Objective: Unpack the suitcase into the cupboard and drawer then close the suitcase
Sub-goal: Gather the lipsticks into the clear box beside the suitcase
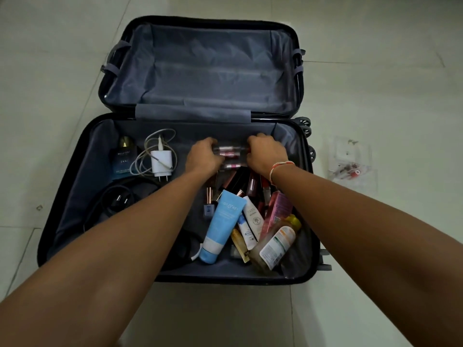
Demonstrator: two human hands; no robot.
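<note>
suitcase (75, 171) open flat on floor, far half bare lining. left hand (204, 156) and right hand (266, 152) both curled round ends of lip gloss tubes (229, 152) in near half. white charger (161, 162) and perfume box (122, 159) at left, blue tube (221, 221) among cosmetics nearer camera.

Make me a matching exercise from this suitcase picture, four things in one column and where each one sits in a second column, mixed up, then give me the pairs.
Things:
1. white charger
2. light blue tube
3. clear plastic packet
4. lip gloss tubes

Places:
A. on the floor, right of the suitcase
B. between the left hand and right hand, which grip them
C. far left part of the lower half, beside a dark perfume box
D. middle of the lower half, cap toward the near edge

Pairs: 1-C, 2-D, 3-A, 4-B
</note>
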